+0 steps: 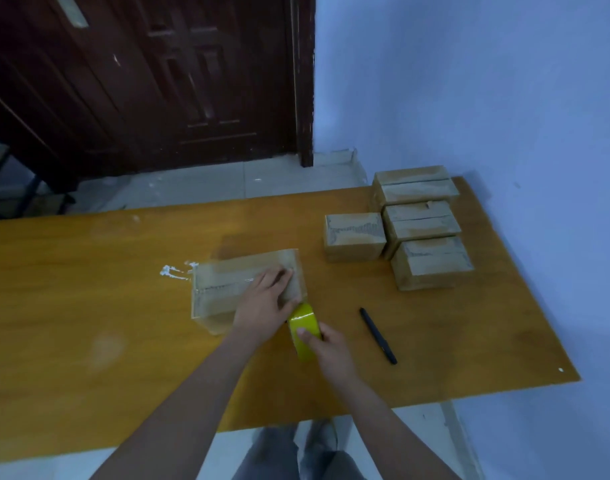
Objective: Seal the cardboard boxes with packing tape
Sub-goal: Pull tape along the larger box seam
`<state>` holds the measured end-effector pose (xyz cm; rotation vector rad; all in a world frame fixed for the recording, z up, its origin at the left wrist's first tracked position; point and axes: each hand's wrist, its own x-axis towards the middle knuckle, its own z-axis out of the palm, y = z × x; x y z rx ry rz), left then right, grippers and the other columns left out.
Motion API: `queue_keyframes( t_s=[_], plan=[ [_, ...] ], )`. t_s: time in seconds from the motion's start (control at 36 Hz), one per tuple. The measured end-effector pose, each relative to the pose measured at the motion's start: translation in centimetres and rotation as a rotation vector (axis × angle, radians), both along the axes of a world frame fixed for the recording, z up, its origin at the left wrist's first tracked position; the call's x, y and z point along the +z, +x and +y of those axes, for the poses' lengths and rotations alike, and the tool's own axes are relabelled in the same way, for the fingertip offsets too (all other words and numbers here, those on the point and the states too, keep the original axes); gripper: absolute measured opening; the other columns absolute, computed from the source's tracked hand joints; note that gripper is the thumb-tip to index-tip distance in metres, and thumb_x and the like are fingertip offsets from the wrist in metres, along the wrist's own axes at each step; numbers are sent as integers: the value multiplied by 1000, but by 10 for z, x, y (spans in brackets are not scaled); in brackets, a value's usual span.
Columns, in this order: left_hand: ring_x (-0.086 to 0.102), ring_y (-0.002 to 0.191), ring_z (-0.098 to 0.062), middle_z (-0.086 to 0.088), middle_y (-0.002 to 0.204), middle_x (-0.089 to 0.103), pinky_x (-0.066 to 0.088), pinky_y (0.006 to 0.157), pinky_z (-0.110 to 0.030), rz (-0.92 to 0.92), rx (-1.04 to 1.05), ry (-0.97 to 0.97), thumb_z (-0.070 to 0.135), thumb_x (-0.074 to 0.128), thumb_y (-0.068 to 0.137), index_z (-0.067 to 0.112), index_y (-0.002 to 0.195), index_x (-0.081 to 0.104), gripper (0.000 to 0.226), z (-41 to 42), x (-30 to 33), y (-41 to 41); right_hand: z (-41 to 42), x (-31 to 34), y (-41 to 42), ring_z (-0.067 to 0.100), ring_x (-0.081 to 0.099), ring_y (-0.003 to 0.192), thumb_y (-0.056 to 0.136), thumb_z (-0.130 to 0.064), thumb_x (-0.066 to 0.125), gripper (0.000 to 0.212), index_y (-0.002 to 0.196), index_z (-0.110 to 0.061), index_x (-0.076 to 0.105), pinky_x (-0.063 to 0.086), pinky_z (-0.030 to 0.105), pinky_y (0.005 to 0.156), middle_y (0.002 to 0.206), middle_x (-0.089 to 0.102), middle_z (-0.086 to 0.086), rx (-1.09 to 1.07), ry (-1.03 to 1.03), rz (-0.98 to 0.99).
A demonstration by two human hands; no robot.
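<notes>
Head view shows a box [227,289] near the middle of the table [89,289], with clear tape already lying along its top seam. Left hand [265,299] lies flat on the box top, fingers straight, pressing the tape down at the right end. Right hand [326,348] grips the yellow roll [305,329] just off the box's near right corner, thumb on the roll's outer face and fingers curled behind it. Four more boxes [421,226] sit grouped at the far right, well apart from the working box, and a pen [378,336] lies between. Small cardboard like this is probably light and would slide under a pull, so the flat palm on top seems the right anchor. Its walls are stiff but the flaps likely give under pressure near the seam. Holding the roll by its rim should keep the sticky side clear of fingers.
</notes>
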<state>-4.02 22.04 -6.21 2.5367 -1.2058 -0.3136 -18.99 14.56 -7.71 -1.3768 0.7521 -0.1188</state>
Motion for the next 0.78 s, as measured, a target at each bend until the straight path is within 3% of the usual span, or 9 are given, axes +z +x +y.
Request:
queue_keyframes(
  t_s=[0.14, 0.25, 0.33, 0.44, 0.53, 0.58, 0.64, 0.72, 0.78],
  plan=[
    [37, 133, -26, -5, 142, 43, 31, 110, -38, -73, -10, 44, 71, 24, 78, 14, 142, 43, 88, 0, -5, -1, 0, -14, 2, 2, 51, 55, 86, -34, 67, 25, 69, -17, 59, 41, 25, 59, 56, 56, -11, 11, -45, 61],
    [21, 142, -20, 0, 153, 25, 19, 117, -35, -126, -39, 134, 75, 34, 81, 20, 151, 21, 90, 1, -8, -5, 0, -20, 3, -1, 58, 50, 89, -22, 64, 17, 73, -18, 62, 45, 18, 55, 60, 61, -9, -7, -2, 85],
    [9, 145, -18, 4, 158, 10, 9, 119, -34, -161, -26, 198, 67, 43, 87, 23, 153, 4, 88, 0, -8, -10, 0, -24, 7, 10, 64, 54, 89, -22, 65, 18, 71, -18, 62, 52, 26, 57, 65, 64, 0, -14, 66, 112],
    [1, 147, -17, 6, 159, 0, -2, 118, -33, -204, -11, 250, 70, 40, 86, 23, 152, -8, 94, -1, -6, -18, -1, -32, 10, 29, 69, 73, 87, -32, 65, 24, 67, -20, 61, 55, 44, 75, 70, 68, 5, 30, 23, 203],
    [-3, 147, -15, 5, 160, -3, -4, 118, -34, -229, -15, 272, 74, 39, 83, 22, 150, -13, 99, 0, -7, -21, 2, -42, 8, 36, 68, 81, 85, -42, 63, 31, 65, -20, 58, 53, 47, 75, 79, 69, 14, 60, -42, 253],
    [-5, 147, -15, 5, 160, -5, -4, 118, -34, -219, -11, 274, 74, 39, 82, 23, 149, -16, 100, 0, -6, -21, 4, -38, 8, 28, 66, 78, 88, -43, 59, 29, 69, -21, 56, 53, 39, 74, 81, 67, 13, 83, -75, 247],
    [-7, 147, -15, 6, 160, -8, -4, 118, -35, -203, -14, 284, 74, 40, 82, 23, 147, -20, 102, 0, -6, -20, 2, -34, 6, 17, 56, 76, 92, -43, 54, 27, 77, -20, 55, 43, 28, 69, 83, 61, 7, 138, -80, 239],
    [-12, 146, -14, 5, 159, -14, -5, 119, -34, -202, -18, 327, 73, 44, 82, 21, 145, -25, 107, 0, -3, -21, -3, -31, 2, 14, 51, 78, 87, -60, 48, 48, 92, -13, 57, 37, 26, 65, 86, 56, 4, 144, -37, 197],
    [-13, 146, -14, 5, 159, -14, -6, 119, -34, -205, -22, 334, 72, 45, 81, 20, 147, -23, 108, 0, -2, -22, -10, -30, -1, 12, 54, 77, 92, -55, 45, 46, 95, -10, 57, 39, 22, 64, 85, 58, 1, 68, -24, 194]
  ],
)
